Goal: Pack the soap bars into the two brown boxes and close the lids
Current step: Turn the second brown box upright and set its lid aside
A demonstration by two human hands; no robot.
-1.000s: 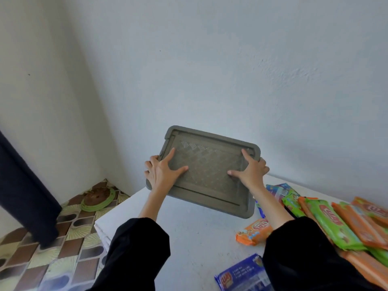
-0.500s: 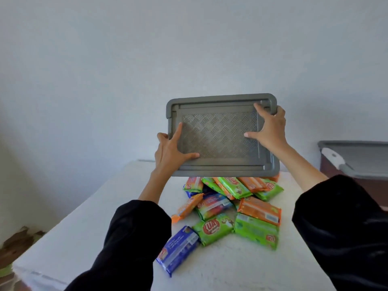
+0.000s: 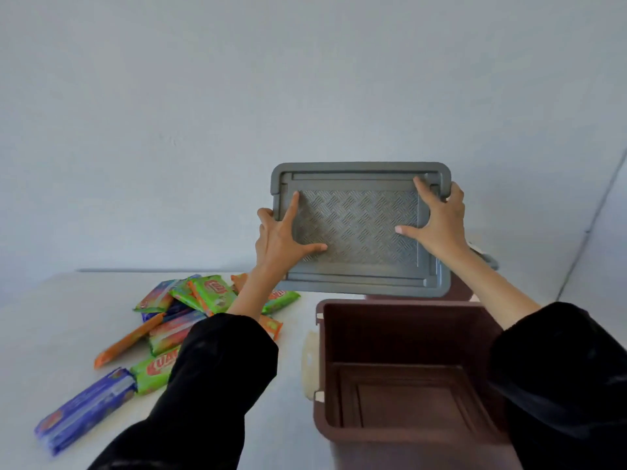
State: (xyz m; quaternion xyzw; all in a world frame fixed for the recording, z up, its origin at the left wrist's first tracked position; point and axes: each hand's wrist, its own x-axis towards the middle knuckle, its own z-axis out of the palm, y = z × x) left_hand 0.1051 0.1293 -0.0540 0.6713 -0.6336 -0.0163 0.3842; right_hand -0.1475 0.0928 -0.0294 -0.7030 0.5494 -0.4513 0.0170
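White table (image 3: 51, 317): flat, matte top, far edge running straight along the wall. Wall (image 3: 237, 96): plain, pale blue-grey, lightly textured. Corner seam (image 3: 590, 225): thin dark line at right, slanting down to the left.

Grey patterned lid (image 3: 356, 232) raised upright above open, empty brown box (image 3: 407, 337), wrapped soap bars (image 3: 210, 293) heaped loosely to its left

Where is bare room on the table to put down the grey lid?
Bare table lies left of the soap bars, up to the wall; the grey lid probably fits there. Only a narrow strip separates the pile from the open brown box. The right side is crowded.
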